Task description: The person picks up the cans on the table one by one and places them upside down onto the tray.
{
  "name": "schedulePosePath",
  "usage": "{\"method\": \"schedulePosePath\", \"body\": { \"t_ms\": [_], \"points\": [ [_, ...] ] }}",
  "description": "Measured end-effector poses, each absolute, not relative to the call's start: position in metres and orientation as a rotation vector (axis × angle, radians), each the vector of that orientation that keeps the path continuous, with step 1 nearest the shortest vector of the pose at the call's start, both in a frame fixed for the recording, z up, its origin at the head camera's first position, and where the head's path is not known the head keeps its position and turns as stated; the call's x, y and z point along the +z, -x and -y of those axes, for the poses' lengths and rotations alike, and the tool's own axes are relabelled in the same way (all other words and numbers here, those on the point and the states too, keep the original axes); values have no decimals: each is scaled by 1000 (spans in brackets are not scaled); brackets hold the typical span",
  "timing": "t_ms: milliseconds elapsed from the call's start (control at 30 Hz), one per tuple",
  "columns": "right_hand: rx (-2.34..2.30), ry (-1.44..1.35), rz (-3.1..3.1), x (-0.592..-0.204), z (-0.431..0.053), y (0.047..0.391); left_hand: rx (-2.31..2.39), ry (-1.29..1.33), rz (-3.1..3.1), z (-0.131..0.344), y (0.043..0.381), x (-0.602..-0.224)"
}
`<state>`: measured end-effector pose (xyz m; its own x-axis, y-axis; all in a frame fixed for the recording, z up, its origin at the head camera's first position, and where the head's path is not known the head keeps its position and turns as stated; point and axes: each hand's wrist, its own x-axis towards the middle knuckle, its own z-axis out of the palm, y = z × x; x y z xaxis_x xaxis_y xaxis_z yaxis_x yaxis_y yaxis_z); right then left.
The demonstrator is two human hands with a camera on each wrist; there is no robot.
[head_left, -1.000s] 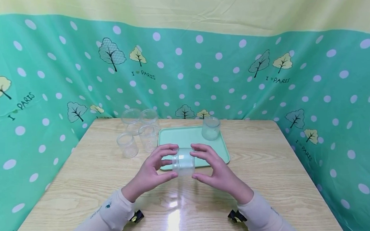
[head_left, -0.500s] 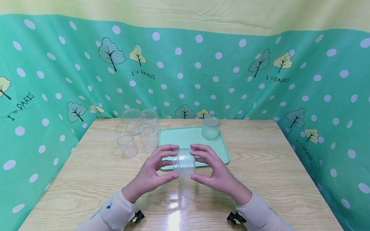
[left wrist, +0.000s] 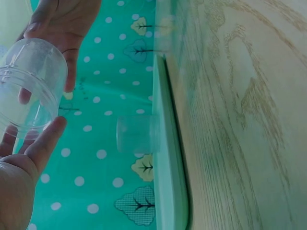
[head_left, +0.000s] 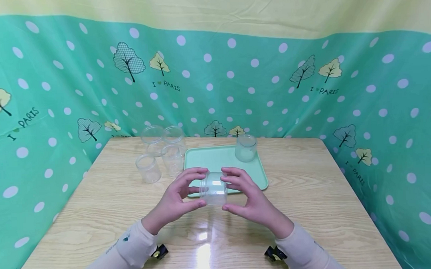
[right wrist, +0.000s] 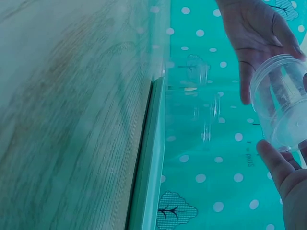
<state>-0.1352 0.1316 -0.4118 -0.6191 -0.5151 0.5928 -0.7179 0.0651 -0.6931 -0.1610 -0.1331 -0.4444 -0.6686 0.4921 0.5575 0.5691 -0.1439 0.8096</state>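
Observation:
A clear plastic jar [head_left: 214, 188] lies on its side in the air between both hands, over the near edge of a green tray [head_left: 216, 154]. My left hand [head_left: 176, 196] holds its ridged rim end, with thumb below and fingers above. At the base end, my right hand [head_left: 252, 197] has its fingertips and thumb against the jar. In the left wrist view the jar [left wrist: 41, 76] has its ridged mouth toward the left hand [left wrist: 17, 177]. From the right wrist, the frosted base of the jar [right wrist: 290, 127] faces the right hand [right wrist: 297, 184].
Another clear jar [head_left: 246, 148] stands upright at the tray's back right corner. Left of the tray several clear jars stand grouped, the nearest being a short jar [head_left: 149, 169]. The wooden table [head_left: 305, 211] ends at a green dotted curtain [head_left: 231, 89].
The jar's rim end has shifted very slightly left within the left hand's grip. Both hands stay almost where they were, and the head view tips slightly.

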Motion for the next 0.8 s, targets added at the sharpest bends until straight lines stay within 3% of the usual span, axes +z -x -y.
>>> {"method": "schedulePosePath", "body": {
  "t_ms": [233,800],
  "points": [
    [1580,-1259,2134,-408,-131,134,-1940,1285,1997,133,160,-441],
    [1533,-1267,2129,-438,-137,150,-1850,1294,2027,137,161,-440]
  ]
}}
